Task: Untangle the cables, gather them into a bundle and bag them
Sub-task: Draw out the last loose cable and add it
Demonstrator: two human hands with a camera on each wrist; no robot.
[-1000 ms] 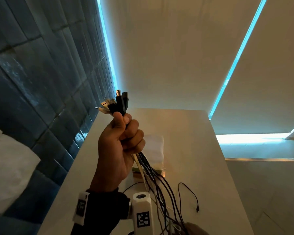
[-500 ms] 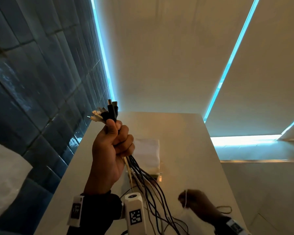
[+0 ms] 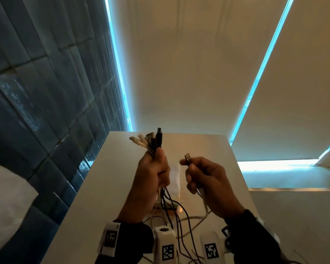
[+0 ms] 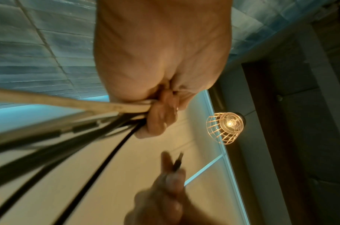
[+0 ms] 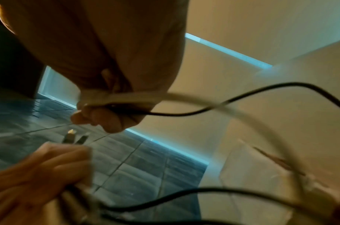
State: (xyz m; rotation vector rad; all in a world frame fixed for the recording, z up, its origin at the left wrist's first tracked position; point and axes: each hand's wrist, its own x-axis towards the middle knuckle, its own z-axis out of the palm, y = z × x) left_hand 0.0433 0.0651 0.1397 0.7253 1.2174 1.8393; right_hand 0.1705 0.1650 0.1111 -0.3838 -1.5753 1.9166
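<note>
My left hand (image 3: 154,174) grips a bundle of black and white cables (image 3: 151,141) just below their plugs, held up over the white table (image 3: 111,187). The plugs fan out above the fist and the cords hang down to the table. In the left wrist view the curled fingers (image 4: 157,121) clamp the cords (image 4: 115,109). My right hand (image 3: 204,178) is raised beside it and pinches a loose cable's USB plug (image 3: 188,158), with a white cord (image 3: 205,204) and a black one (image 5: 184,113) trailing from the fist. A clear bag (image 3: 174,176) lies flat behind the hands.
Dark tiled wall (image 3: 46,92) runs along the table's left edge. Roller blinds (image 3: 179,73) with bright gaps stand behind the table. A caged lamp (image 4: 226,127) hangs overhead. Loose cord loops (image 3: 187,225) lie on the table near me.
My right hand rose from the table with a cable's plug end and came up beside the left hand. The left hand kept its grip on the bundle and lowered slightly.
</note>
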